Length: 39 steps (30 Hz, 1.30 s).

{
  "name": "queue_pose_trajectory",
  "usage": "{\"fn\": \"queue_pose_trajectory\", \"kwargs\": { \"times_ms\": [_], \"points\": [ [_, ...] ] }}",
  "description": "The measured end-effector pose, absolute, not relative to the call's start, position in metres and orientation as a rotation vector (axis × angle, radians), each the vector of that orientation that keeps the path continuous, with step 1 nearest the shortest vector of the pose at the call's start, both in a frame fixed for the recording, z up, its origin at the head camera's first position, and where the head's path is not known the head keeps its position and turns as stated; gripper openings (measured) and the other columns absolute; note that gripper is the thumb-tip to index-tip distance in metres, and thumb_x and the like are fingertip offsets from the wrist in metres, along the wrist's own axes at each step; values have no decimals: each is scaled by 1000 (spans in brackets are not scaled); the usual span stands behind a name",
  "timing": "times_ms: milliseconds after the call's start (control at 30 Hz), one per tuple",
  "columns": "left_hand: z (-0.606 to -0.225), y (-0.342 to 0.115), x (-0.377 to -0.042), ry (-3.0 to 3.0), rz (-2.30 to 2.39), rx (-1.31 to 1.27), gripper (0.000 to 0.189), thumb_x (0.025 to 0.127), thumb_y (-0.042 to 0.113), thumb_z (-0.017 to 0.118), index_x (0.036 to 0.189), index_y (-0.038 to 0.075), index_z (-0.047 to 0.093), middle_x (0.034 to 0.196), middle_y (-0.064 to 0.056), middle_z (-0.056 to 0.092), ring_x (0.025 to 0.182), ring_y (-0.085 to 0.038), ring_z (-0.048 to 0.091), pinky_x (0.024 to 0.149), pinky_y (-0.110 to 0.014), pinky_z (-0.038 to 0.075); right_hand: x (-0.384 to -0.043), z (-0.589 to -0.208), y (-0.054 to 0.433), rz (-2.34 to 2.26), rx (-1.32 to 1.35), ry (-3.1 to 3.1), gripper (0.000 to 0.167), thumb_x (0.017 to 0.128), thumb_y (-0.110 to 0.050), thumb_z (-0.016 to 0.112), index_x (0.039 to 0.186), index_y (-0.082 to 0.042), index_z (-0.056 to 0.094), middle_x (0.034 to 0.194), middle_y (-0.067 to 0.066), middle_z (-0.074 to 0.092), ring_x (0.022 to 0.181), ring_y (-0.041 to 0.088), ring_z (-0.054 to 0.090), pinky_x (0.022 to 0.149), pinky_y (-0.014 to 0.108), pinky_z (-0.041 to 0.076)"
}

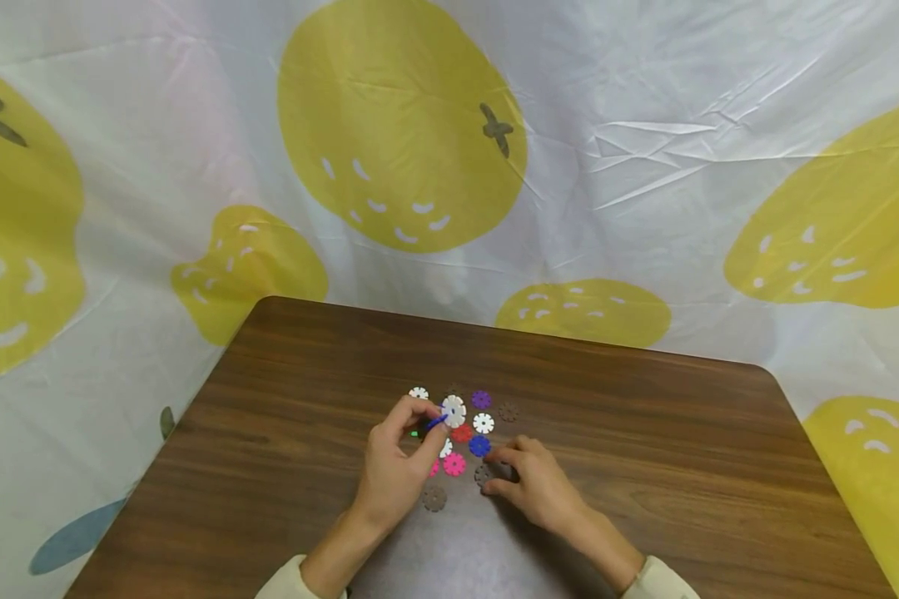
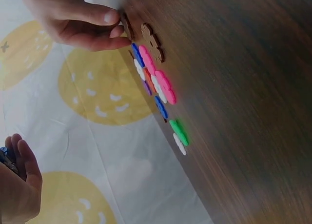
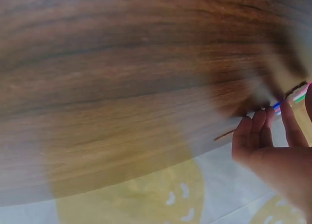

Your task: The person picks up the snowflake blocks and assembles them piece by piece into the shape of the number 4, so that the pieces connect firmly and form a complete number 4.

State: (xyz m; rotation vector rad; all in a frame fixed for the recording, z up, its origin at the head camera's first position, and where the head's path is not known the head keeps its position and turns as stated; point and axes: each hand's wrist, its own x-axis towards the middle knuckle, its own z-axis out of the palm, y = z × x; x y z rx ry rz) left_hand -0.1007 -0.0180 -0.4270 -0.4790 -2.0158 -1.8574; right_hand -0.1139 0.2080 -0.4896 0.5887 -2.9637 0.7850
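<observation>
At lower centre, your left hand (image 1: 397, 462) is pinching a blue disc (image 1: 438, 421) against a white disc (image 1: 453, 411), your right hand (image 1: 535, 482) is flanking a brown disc (image 1: 481, 476), grip unclear; uneven finger pressure may be risking the pair's slipping apart.

Notched discs (image 1: 480, 447), many colours, on a brown wood-grain table (image 1: 667, 466)

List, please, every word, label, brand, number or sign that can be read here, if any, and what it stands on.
None: no readable text shows in any view.
The backdrop cloth bears only printed pictures, such as yellow fruit.
The wood-grain table shows no lettering.
The notched plastic discs show none either; any tiny marking on them would be too small to read.
</observation>
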Motion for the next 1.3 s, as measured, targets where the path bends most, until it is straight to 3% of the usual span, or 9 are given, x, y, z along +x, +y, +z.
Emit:
{"fn": "queue_pose_trajectory", "kwargs": {
  "times_ms": [267, 400, 833, 1067, 1300],
  "points": [
    [-427, -18, -102, -2014, -1856, -502, 18, 88, -5, 73, 99, 7, 66, 94, -7, 75, 90, -11, 69, 84, -26, 58, -113, -487, 200, 816, 605, -2942, 18, 81, -17, 85, 91, -16, 70, 88, -6, 64, 85, 10, 54, 74, 27, 47],
    [-428, -18, -101, -2012, -1845, -510, 17, 88, -4, 73, 99, 8, 67, 93, -6, 75, 89, -11, 70, 84, -26, 58, -111, -478, 197, 964, 548, -2961, 21, 86, -9, 80, 84, -18, 61, 77, -11, 64, 72, 3, 53, 65, 22, 45],
    [-430, -17, -100, -1977, -1768, -588, 14, 89, -1, 74, 99, 8, 72, 87, -7, 74, 80, -7, 64, 73, -25, 57, -97, -428, 197, 1198, 484, -2768, 13, 91, -11, 77, 99, -12, 66, 75, -2, 71, 62, 0, 59, 55, 20, 50],
    [-430, -13, -99, -1970, -1761, -595, 18, 87, -5, 74, 97, 9, 71, 86, -6, 72, 77, -6, 61, 69, -24, 55, -88, -398, 201, 1171, 492, -2585, 10, 96, -15, 73, 103, -15, 66, 72, -12, 69, 59, -2, 60, 49, 21, 49],
    [-431, -11, -98, -1990, -1765, -608, 16, 86, -2, 76, 97, 10, 72, 88, -6, 75, 77, -9, 64, 70, -25, 57, -83, -381, 203, 1185, 463, -2495, 13, 96, -13, 74, 105, -16, 65, 75, -14, 71, 72, 6, 68, 60, 20, 57]
  ]
}}
